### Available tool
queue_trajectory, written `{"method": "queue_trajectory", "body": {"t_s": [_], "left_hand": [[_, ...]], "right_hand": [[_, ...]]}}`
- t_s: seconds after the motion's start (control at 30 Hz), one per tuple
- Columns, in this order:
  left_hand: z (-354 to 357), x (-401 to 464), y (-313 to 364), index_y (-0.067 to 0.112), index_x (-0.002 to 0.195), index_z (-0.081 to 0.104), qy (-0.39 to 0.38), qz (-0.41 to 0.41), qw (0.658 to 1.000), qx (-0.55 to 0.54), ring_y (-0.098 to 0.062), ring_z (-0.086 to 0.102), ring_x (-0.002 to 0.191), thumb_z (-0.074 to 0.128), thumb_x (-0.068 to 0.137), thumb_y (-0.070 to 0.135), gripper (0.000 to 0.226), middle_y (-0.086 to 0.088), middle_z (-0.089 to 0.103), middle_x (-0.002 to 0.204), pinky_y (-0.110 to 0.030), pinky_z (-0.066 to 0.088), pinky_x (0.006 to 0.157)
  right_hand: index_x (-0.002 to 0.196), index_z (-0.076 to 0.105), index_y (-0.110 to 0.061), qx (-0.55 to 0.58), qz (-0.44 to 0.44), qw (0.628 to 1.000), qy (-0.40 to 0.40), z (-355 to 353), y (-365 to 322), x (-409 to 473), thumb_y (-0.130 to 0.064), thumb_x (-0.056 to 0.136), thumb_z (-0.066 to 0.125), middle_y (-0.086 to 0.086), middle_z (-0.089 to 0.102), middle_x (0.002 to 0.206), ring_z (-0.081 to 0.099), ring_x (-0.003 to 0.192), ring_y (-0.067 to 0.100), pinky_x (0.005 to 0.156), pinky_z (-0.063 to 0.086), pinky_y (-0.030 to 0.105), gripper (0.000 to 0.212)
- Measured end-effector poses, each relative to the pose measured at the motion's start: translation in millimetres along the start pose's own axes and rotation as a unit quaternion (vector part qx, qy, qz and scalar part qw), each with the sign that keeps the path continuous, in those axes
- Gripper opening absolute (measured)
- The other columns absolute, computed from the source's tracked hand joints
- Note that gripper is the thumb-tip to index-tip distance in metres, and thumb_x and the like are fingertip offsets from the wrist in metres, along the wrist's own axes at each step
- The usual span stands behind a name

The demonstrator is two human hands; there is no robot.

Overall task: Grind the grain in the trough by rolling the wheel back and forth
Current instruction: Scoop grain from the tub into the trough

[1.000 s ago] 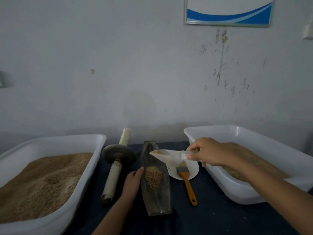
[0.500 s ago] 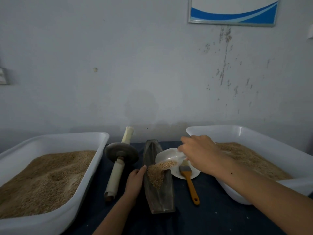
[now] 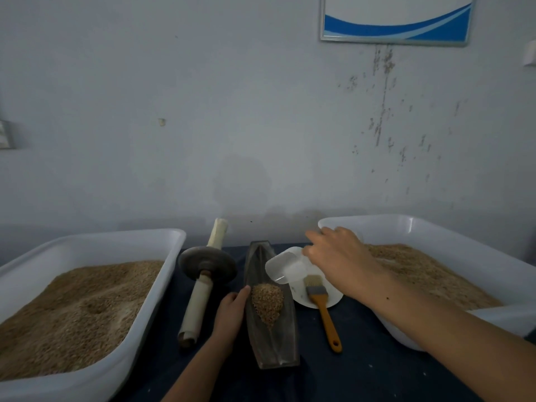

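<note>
A dark boat-shaped trough (image 3: 271, 314) lies lengthwise on the dark bench (image 3: 359, 369), a small heap of tan grain (image 3: 266, 303) in its middle. The left hand (image 3: 230, 314) rests against the trough's left wall, fingers fairly straight, grasping nothing. The right hand (image 3: 336, 256) grips the handle of a white plastic scoop (image 3: 285, 268), which looks empty and hangs over the trough's far right edge; the handle itself is hidden under the fingers. Just left of the trough lies the wheel (image 3: 207, 265), a dark disc on a pale axle, untouched. To the right, a white plate (image 3: 298, 294) carries a brush (image 3: 320, 306) with an orange handle. 2 white tubs flank everything, the left tub (image 3: 139, 314) and right tub (image 3: 385, 224), both holding grain and cut off by the frame. The right forearm hides part of the right tub.
</note>
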State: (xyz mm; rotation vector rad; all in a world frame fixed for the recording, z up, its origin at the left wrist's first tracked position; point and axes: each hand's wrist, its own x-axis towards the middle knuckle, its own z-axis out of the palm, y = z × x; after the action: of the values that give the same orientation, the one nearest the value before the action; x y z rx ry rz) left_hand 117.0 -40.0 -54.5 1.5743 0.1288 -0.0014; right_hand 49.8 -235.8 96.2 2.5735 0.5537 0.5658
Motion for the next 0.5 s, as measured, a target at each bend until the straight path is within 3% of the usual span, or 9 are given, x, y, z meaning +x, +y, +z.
{"method": "queue_trajectory", "body": {"t_s": [0.07,0.13,0.23,0.3,0.4,0.5], "left_hand": [[-0.5,0.1,-0.1,0.010,0.103,0.064,-0.001,0.002,1.000,0.001,-0.024,0.063,0.094,0.054,0.093,0.036,0.030,-0.010,0.067,0.101,-0.037,0.049,0.086],[-0.7,0.7,-0.3,0.009,0.105,0.064,-0.003,0.002,1.000,-0.002,-0.024,0.063,0.094,0.054,0.094,0.035,0.031,-0.010,0.067,0.101,-0.038,0.049,0.085],[-0.4,1.3,-0.4,0.008,0.108,0.063,-0.002,0.003,1.000,-0.009,-0.024,0.063,0.095,0.054,0.094,0.034,0.031,-0.011,0.067,0.102,-0.034,0.049,0.079],[-0.2,1.2,-0.7,0.007,0.109,0.063,-0.003,0.004,1.000,-0.015,-0.024,0.063,0.094,0.054,0.094,0.033,0.031,-0.011,0.067,0.102,-0.032,0.048,0.075],[0.2,1.0,-0.9,0.004,0.111,0.062,-0.005,0.006,1.000,-0.020,-0.026,0.064,0.095,0.054,0.095,0.032,0.033,-0.013,0.067,0.103,-0.036,0.049,0.083],[1.0,0.9,-0.3,0.004,0.109,0.063,-0.002,0.005,1.000,-0.020,-0.027,0.064,0.095,0.054,0.095,0.031,0.032,-0.014,0.068,0.101,-0.037,0.050,0.085]], "right_hand": [[0.104,0.068,-0.020,0.130,0.083,0.987,-0.046,5.3,8.1,-0.8,-0.012,0.087,0.061,-0.001,0.061,0.103,0.060,0.087,0.018,0.065,0.042,0.029,0.020],[0.106,0.070,-0.019,0.264,0.148,0.948,-0.098,10.7,18.2,-1.6,-0.022,0.090,0.062,0.001,0.069,0.099,0.064,0.082,0.017,0.068,0.051,0.028,0.018],[0.109,0.064,-0.012,0.397,0.233,0.874,-0.152,20.0,32.7,-1.0,-0.022,0.094,0.059,0.009,0.068,0.084,0.063,0.063,0.016,0.050,0.047,0.023,0.019],[0.111,0.062,-0.005,0.478,0.285,0.816,-0.153,26.8,42.7,1.1,-0.018,0.096,0.057,0.011,0.064,0.083,0.061,0.059,0.015,0.045,0.045,0.022,0.020],[0.110,0.059,0.000,0.543,0.369,0.745,-0.119,43.2,60.1,5.1,-0.015,0.097,0.055,0.013,0.062,0.082,0.059,0.061,0.019,0.051,0.048,0.027,0.021],[0.093,0.059,-0.002,0.468,0.420,0.772,-0.089,62.1,75.9,7.8,-0.018,0.095,0.053,0.010,0.058,0.069,0.054,0.056,0.021,0.053,0.042,0.025,0.018]]}}
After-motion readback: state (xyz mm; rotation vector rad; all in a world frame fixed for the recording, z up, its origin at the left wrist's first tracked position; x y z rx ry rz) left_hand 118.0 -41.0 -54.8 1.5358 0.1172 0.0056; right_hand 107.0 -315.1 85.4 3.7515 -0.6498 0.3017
